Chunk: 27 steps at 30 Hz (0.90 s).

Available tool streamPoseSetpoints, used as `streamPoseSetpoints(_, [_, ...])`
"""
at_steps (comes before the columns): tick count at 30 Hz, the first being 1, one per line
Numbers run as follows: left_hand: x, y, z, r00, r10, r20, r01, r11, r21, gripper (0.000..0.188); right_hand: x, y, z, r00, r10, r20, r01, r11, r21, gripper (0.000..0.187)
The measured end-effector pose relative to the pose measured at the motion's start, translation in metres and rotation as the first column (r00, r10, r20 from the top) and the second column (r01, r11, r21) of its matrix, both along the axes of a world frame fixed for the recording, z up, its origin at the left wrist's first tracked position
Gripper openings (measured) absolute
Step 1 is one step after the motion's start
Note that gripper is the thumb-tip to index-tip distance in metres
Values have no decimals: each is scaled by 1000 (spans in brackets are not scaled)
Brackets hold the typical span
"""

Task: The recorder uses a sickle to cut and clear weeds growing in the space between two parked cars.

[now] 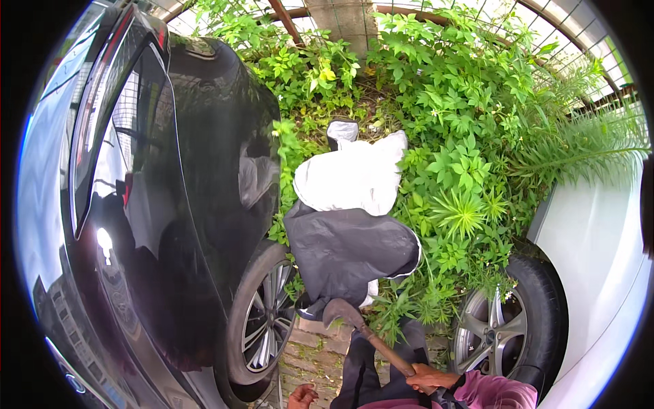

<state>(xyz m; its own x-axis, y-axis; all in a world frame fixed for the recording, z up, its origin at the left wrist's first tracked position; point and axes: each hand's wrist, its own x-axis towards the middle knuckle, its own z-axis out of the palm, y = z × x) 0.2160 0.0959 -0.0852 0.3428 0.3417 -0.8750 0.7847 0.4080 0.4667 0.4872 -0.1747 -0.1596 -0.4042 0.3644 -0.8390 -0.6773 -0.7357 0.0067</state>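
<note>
In my right hand (430, 378) is the wooden handle of a hoe (385, 350), with my fingers wrapped round it. Its rusty, curved blade (343, 312) points away from me, by the near edge of a dark grey cloth (347, 249). Beyond that cloth, and touching it, lies a bunched white cloth (351, 176). A smaller grey-and-white piece (342, 132) sits at the far end of the pile. My left hand (302, 397) is low in the view, partly cut off, its fingers loosely bent and apart with nothing visible in them.
A black car (218, 157) stands close on my left, its wheel (262, 317) beside the cloth. On the right is a silver-white car (599, 252) with its wheel (504, 324). Leafy weeds (456, 136) fill the space between, up to a wire fence (572, 27). Paving bricks (310, 354) lie underfoot.
</note>
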Motion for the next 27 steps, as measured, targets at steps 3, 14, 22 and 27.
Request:
streamPoseSetpoints(3, [12, 3, 0, 1000, 31, 4, -31, 998, 46, 32, 14, 17, 17, 922, 377, 92, -388, 903, 185, 27])
streamPoseSetpoints(14, [0, -44, 11, 964, 258, -57, -263, 960, -93, 26, 66, 47, 38, 790, 134, 599, -278, 948, 155, 27])
streamPoseSetpoints(22, [-29, -102, 26, 914, 397, -87, -403, 913, -60, 32, 170, 231, -54, 377, -558, 739, 439, 810, 388, 21])
streamPoseSetpoints(27, [-45, -148, 45, 833, 525, -177, -530, 848, 21, 26, 78, 264, -105, 556, -438, 706, 292, 899, 327, 20])
